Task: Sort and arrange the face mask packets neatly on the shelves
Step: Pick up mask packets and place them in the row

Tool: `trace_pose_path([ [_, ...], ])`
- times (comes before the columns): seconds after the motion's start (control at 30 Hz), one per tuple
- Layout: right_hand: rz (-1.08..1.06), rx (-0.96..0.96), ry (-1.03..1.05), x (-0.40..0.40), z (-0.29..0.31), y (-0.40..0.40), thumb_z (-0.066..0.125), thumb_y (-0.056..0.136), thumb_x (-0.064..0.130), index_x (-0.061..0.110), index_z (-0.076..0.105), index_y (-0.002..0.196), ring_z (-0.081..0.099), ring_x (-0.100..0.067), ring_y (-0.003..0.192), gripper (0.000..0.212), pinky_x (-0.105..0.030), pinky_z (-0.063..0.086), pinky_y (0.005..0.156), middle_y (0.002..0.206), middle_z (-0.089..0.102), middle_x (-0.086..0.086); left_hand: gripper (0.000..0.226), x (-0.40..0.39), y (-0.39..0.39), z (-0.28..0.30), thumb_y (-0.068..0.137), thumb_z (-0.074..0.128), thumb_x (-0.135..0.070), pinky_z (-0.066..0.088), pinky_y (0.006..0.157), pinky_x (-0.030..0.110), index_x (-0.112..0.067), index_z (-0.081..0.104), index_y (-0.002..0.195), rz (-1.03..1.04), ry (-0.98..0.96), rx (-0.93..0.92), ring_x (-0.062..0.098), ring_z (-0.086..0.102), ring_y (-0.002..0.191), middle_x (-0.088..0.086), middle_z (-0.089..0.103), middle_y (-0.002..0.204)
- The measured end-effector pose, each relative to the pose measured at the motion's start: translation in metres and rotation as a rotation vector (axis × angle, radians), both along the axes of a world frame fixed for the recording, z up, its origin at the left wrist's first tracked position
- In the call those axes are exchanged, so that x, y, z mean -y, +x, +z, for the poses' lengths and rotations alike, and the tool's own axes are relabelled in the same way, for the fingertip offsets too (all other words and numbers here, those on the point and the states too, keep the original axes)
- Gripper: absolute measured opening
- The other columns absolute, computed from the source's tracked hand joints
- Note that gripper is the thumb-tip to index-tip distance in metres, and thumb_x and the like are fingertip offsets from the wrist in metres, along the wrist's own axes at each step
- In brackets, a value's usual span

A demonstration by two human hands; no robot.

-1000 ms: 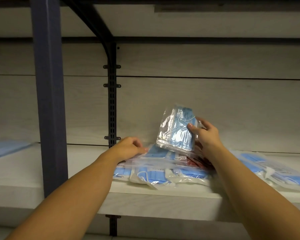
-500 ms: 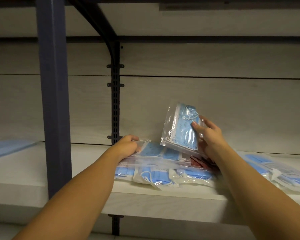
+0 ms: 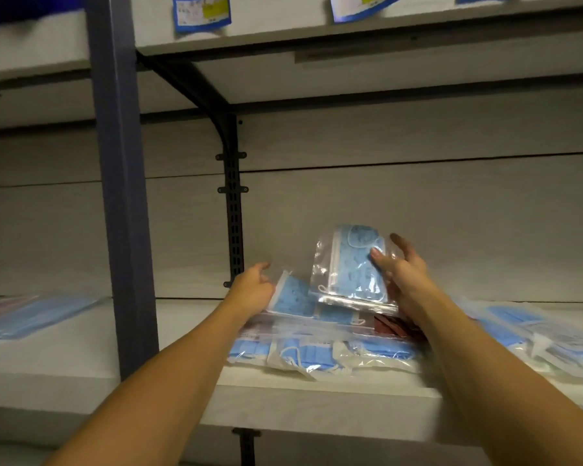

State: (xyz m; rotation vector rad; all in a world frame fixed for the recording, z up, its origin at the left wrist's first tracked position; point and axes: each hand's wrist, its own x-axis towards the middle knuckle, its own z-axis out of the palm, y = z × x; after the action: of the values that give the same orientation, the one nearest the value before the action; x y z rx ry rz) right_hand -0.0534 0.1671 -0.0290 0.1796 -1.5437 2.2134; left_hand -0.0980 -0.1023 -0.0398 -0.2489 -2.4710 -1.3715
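Note:
My right hand (image 3: pixel 399 274) holds a clear packet of blue face masks (image 3: pixel 349 267) upright above the shelf, thumb on its front and fingers behind it. My left hand (image 3: pixel 253 287) grips the left edge of a second blue mask packet (image 3: pixel 293 297), tilted up off the pile. Beneath both lies a loose pile of mask packets (image 3: pixel 323 354) on the white shelf (image 3: pixel 189 327), with a dark red packet (image 3: pixel 394 326) partly buried at its right.
More blue mask packets (image 3: pixel 546 338) lie at the shelf's right end and another stack (image 3: pixel 31 316) on the left bay. A blue upright post (image 3: pixel 122 183) stands left of my arms, a black bracket rail (image 3: pixel 233 203) behind. Blue packets (image 3: pixel 201 11) overhang the upper shelf.
The view has tilted up, bringing the upper shelf into sight. My left hand has lifted the edge of a second packet off the pile. My right hand keeps its packet upright.

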Motion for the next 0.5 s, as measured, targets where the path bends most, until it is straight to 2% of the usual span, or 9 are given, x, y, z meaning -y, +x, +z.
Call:
trace_pose_path([
  [0.07,0.025,0.023,0.011,0.003,0.005,0.007,0.07,0.091,0.0,0.015,0.041,0.147,0.076,-0.016,0.071,0.065,-0.025,0.057,0.052,0.114,0.067,-0.017,0.057,-0.004,0.009,0.007,0.093,0.057,0.002,0.047,0.071,0.027,-0.015,0.047,0.147,0.001,0.194,0.068,0.018,0.06,0.083,-0.003,0.063,0.095],
  [0.1,0.054,0.03,0.024,0.005,0.006,0.012,0.069,0.091,0.0,0.007,0.042,0.145,0.076,-0.017,0.069,0.06,-0.026,0.057,0.05,0.109,0.069,-0.018,0.054,-0.005,0.014,0.01,0.092,0.057,0.005,0.049,0.07,0.027,-0.012,0.049,0.143,-0.008,0.299,0.105,0.017,0.062,0.082,-0.002,0.065,0.094],
  [0.2,0.079,0.073,0.107,0.015,0.002,0.012,0.068,0.094,0.005,-0.006,0.056,0.126,0.073,-0.016,0.058,0.036,-0.023,0.053,0.045,0.087,0.073,-0.015,0.046,0.006,0.031,0.016,0.088,0.06,0.012,0.053,0.053,0.027,-0.008,0.057,0.129,-0.047,0.492,0.193,0.015,0.069,0.065,0.006,0.07,0.088],
  [0.23,0.089,0.067,0.143,0.013,0.004,0.013,0.069,0.094,0.007,-0.006,0.059,0.12,0.068,-0.011,0.052,0.031,-0.021,0.049,0.042,0.08,0.072,-0.011,0.041,0.006,0.032,0.018,0.086,0.06,0.014,0.053,0.052,0.029,-0.005,0.06,0.123,-0.076,0.511,0.215,0.017,0.069,0.061,0.009,0.071,0.086],
  [0.27,0.188,0.079,0.192,0.015,0.006,0.021,0.069,0.093,0.006,-0.005,0.061,0.117,0.065,-0.007,0.049,0.028,-0.019,0.047,0.041,0.074,0.072,-0.007,0.037,0.009,0.055,0.016,0.084,0.059,0.015,0.054,0.052,0.03,-0.001,0.064,0.117,-0.044,0.567,0.189,0.019,0.069,0.06,0.012,0.072,0.084],
  [0.3,0.256,0.081,0.225,0.021,0.007,0.03,0.069,0.092,0.004,-0.004,0.063,0.114,0.066,-0.006,0.052,0.024,-0.017,0.048,0.044,0.075,0.073,-0.007,0.032,0.011,0.072,0.013,0.083,0.058,0.017,0.054,0.051,0.029,0.0,0.068,0.109,-0.036,0.596,0.158,0.02,0.069,0.061,0.013,0.071,0.083],
  [0.37,0.281,0.057,0.207,0.025,0.002,0.024,0.069,0.09,-0.003,-0.003,0.064,0.113,0.073,-0.009,0.072,0.024,-0.016,0.055,0.062,0.096,0.075,-0.015,0.029,0.014,0.08,0.014,0.084,0.056,0.018,0.053,0.047,0.025,-0.004,0.071,0.095,-0.037,0.623,0.158,0.018,0.069,0.061,0.013,0.072,0.083],
  [0.43,0.297,0.044,0.178,0.025,0.0,0.019,0.069,0.087,-0.008,-0.004,0.062,0.117,0.075,-0.014,0.087,0.031,-0.02,0.057,0.077,0.109,0.072,-0.018,0.03,0.012,0.085,0.016,0.085,0.056,0.018,0.055,0.05,0.025,-0.004,0.071,0.1,-0.078,0.647,0.158,0.017,0.073,0.064,0.013,0.075,0.087],
  [0.5,0.379,0.031,0.166,0.024,0.0,0.018,0.067,0.085,-0.013,-0.005,0.062,0.114,0.075,-0.02,0.088,0.03,-0.025,0.06,0.079,0.107,0.072,-0.019,0.027,0.012,0.1,0.018,0.087,0.06,0.014,0.059,0.058,0.027,-0.001,0.07,0.108,-0.097,0.69,0.157,0.019,0.076,0.075,0.014,0.077,0.093],
])
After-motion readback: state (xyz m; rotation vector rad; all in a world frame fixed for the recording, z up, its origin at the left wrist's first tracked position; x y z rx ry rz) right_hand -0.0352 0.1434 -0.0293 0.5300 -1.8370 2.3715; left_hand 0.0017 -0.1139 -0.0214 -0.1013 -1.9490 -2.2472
